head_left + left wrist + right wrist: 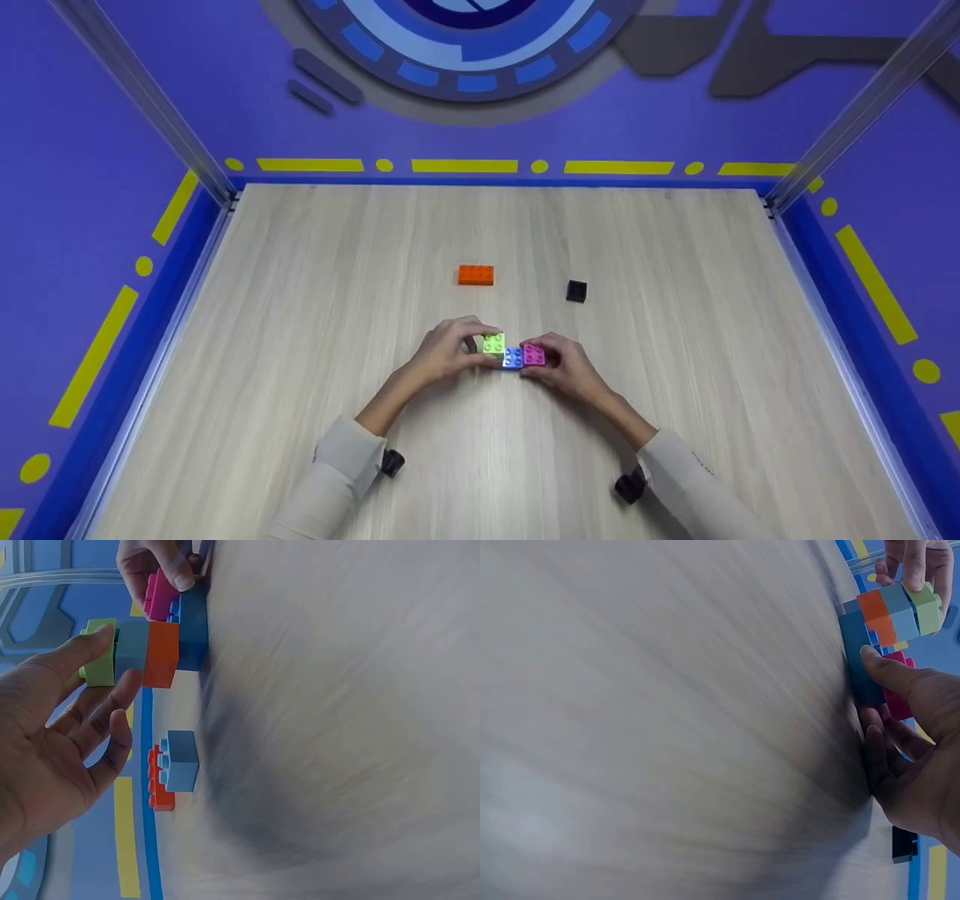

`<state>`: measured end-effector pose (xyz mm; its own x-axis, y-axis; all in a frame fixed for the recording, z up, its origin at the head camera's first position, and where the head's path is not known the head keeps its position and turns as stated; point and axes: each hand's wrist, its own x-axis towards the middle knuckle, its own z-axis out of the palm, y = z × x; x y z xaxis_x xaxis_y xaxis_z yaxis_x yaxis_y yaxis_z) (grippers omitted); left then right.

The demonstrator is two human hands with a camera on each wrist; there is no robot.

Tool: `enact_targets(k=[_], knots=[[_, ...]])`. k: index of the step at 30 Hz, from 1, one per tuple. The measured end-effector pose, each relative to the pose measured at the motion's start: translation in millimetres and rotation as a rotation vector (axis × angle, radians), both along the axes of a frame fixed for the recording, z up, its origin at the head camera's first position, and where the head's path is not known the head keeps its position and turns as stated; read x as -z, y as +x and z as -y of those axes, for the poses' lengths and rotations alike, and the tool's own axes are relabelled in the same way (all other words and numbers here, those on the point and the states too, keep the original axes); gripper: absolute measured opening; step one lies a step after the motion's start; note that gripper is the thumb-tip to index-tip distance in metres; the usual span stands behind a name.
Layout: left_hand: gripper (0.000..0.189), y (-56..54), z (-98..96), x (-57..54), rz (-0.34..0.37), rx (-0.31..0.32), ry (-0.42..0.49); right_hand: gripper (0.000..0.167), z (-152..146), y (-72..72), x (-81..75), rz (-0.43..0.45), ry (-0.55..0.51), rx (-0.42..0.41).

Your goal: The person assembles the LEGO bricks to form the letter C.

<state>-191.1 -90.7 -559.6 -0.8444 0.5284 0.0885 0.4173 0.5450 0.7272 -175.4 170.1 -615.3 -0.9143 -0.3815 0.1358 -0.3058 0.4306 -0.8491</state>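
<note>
A small stack of toy building bricks stands on the table: a long blue brick (193, 630) at the bottom, an orange brick (161, 652) over it, then a grey-blue brick (131, 645), and a lime green brick (493, 343) on top. My left hand (448, 349) pinches the lime brick between thumb and fingers, its other fingers loosely bent. A pink brick (534, 355) sits on the blue one's right end. My right hand (570, 367) grips that pink brick, its thumb overlapping the blue brick's side in the right wrist view.
Farther back on the table (337, 262) lies another orange brick (476, 275), with a small black brick (577, 291) to its right. A light blue brick (181, 761) shows only in the left wrist view. Blue-purple walls (487, 142) enclose the table's back and sides.
</note>
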Motion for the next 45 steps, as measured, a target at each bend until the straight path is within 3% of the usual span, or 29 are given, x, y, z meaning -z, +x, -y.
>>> enact_targets(k=[7, 15, 27, 33, 37, 41, 45], knots=[[0.043, 0.0, -3.6, -5.2, -0.028, -0.024, -0.072, 0.041, 0.2, 1.1, -0.1, -0.011, 0.012, -0.003], [0.040, -5.2, -7.3, -7.4, -0.026, -0.046, -0.086, 0.041, 0.3, -0.7, -0.9, -0.003, -0.002, -0.003], [0.040, -5.1, -11.4, 1.9, -0.055, -0.067, -0.095, 0.043, -0.4, 1.6, -0.2, -0.003, -0.001, 0.014], [0.041, -4.4, -9.0, 4.1, -0.061, -0.040, -0.104, 0.043, 1.5, 0.8, -0.8, 0.003, -0.010, 0.007], [0.044, -2.1, -4.4, 6.2, -0.060, 0.011, -0.062, 0.042, 1.7, 1.0, -0.7, -0.008, -0.003, 0.012], [0.052, -2.3, 4.9, 9.3, 0.031, 0.055, 0.062, 0.041, 1.2, 1.8, 0.5, 0.006, 0.002, 0.020], [0.054, -3.8, 16.3, 13.8, 0.095, 0.059, 0.174, 0.042, 0.1, 1.9, 0.3, 0.026, -0.005, 0.014]])
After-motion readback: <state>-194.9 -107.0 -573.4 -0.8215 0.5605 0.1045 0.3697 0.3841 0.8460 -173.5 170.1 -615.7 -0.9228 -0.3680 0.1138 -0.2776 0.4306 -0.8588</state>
